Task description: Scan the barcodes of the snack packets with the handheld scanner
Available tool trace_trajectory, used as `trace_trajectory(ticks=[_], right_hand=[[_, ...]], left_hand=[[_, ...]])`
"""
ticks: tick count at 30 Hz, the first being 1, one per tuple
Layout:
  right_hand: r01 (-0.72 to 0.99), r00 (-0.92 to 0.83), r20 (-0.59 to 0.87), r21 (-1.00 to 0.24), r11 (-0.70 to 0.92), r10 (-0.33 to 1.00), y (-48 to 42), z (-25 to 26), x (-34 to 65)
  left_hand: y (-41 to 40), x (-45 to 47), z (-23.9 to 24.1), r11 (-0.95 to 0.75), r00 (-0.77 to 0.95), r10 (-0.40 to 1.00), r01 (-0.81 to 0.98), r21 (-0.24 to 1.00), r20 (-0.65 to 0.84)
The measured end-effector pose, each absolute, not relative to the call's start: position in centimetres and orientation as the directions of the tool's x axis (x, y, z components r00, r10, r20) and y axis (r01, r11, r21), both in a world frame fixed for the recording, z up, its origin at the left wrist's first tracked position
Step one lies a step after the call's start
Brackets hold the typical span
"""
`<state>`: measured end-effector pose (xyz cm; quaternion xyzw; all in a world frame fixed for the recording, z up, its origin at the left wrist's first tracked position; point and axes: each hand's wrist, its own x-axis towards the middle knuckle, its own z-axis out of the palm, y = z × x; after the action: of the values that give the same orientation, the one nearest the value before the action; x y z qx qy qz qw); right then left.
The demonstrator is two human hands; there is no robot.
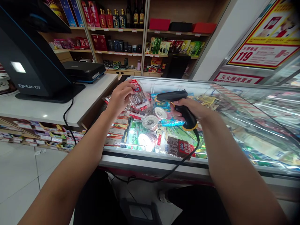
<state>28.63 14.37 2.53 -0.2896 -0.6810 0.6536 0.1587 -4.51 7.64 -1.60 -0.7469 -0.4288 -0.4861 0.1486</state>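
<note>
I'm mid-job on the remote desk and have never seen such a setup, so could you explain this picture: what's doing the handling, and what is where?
There's no machine arm here: these are a person's own bare hands, seen by a camera worn on the head, looking forward and down. It is the only view.

The left hand holds a clear packet with red labels. The right hand grips a black handheld scanner, whose cord loops down in front of the display case. More packets and round lidded cups show at the case; I can't tell which lie on its glass and which beneath.

To the left, a dark terminal stands on a white counter.
</note>
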Motion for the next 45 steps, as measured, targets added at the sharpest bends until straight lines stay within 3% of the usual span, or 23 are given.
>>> trace_trajectory(ticks=[7,13,19,21,24,28,36,40,42,45], right_hand=[[0.177,-0.802,-0.154,-0.984,-0.017,0.578,14.3,2.5,28.7],[0.193,-0.710,-0.154,-0.981,-0.021,0.687,14.1,2.3,28.3],[0.171,-0.642,-0.147,-0.984,-0.047,0.752,14.0,2.1,27.9],[0.148,-0.619,-0.150,-0.986,-0.073,0.771,14.2,2.0,27.8],[0.075,-0.583,-0.128,-0.992,-0.104,0.803,14.7,2.0,27.7],[-0.011,-0.531,-0.099,-0.992,-0.123,0.842,15.0,2.3,27.7],[-0.050,-0.497,-0.053,-0.995,-0.089,0.866,15.3,2.2,27.6],[-0.069,-0.495,-0.045,-0.993,-0.091,0.868,15.2,2.1,27.6],[-0.078,-0.486,-0.033,-0.994,-0.081,0.874,15.2,2.2,27.5],[-0.073,-0.481,-0.033,-0.994,-0.077,0.876,15.1,2.3,27.4]], left_hand=[[7.7,-4.5,-1.5,-0.580,0.183,0.489,0.798,0.162,0.853],[8.3,-5.2,-2.6,-0.436,0.206,0.633,0.891,0.124,0.746],[7.6,-4.3,-2.8,-0.287,0.121,0.731,0.948,0.141,0.672],[6.9,-2.4,-2.4,-0.367,0.204,0.763,0.918,0.152,0.613],[5.6,1.9,-2.2,-0.554,0.422,0.810,0.779,0.293,0.407],[3.8,7.9,-3.3,-0.598,0.539,0.801,0.697,0.396,0.261],[2.8,11.2,-3.5,-0.416,0.532,0.840,0.753,0.510,-0.101],[2.5,10.7,-2.8,-0.352,0.539,0.821,0.738,0.575,-0.189],[2.0,11.1,-2.8,-0.334,0.510,0.836,0.766,0.549,-0.202],[1.2,12.2,-3.4,-0.339,0.420,0.899,0.844,0.416,-0.120]])
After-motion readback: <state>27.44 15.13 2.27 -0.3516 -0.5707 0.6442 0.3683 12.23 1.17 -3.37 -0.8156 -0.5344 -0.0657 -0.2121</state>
